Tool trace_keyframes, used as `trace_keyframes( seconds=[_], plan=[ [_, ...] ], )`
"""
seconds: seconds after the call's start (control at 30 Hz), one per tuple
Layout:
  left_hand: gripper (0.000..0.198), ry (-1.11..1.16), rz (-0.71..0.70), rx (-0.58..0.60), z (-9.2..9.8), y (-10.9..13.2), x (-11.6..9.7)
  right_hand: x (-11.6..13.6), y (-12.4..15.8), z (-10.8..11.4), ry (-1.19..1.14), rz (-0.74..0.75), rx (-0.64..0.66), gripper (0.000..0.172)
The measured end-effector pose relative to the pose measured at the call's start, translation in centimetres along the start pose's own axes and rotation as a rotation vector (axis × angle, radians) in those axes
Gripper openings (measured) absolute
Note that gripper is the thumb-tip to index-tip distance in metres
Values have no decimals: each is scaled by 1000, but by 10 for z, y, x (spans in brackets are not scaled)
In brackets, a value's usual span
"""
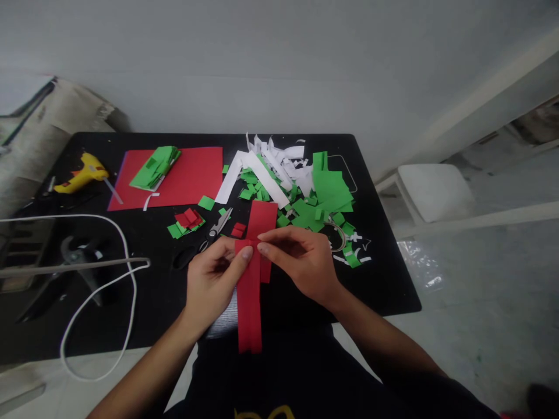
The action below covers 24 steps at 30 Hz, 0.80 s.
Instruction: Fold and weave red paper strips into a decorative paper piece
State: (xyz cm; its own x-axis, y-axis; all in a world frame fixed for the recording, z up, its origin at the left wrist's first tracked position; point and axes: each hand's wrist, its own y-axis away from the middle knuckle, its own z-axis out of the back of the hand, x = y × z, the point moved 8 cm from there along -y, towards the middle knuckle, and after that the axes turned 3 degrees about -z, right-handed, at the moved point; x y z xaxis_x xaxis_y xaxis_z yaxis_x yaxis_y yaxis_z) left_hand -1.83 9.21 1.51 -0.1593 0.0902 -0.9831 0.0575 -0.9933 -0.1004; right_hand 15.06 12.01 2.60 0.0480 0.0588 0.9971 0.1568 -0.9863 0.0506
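Observation:
A folded red paper strip (250,302) hangs upright over the near table edge, its upper end pinched by my left hand (216,282) between thumb and fingers. My right hand (303,262) has its thumb and forefinger closed at the right side of the same end. Behind the strip lies another red paper piece (263,216), partly covered by it and by my fingers. Just left of my hands are scissors (213,233) and small red paper pieces (238,230).
Green paper scraps (334,189) and white paper strips (266,174) crowd the table's back right. Beside a yellow glue gun (82,173) lies a red sheet (196,174) bearing folded green paper (156,166). A white cable (131,291) loops over the left edge near pliers-like cutters (78,256).

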Motion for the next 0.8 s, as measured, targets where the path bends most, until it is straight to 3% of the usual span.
trace_keyframes(
  seconds=[0.3,0.53,0.8],
  plan=[
    [18,-26,-12,0,2,1,1,1,2,0,4,-1,6,9],
    [16,-37,-114,-36,2,0,-8,2,1,-2,-40,12,17,13],
    [15,50,-39,12,-1,-2,-5,0,2,-1,-49,-9,17,13]
  ],
)
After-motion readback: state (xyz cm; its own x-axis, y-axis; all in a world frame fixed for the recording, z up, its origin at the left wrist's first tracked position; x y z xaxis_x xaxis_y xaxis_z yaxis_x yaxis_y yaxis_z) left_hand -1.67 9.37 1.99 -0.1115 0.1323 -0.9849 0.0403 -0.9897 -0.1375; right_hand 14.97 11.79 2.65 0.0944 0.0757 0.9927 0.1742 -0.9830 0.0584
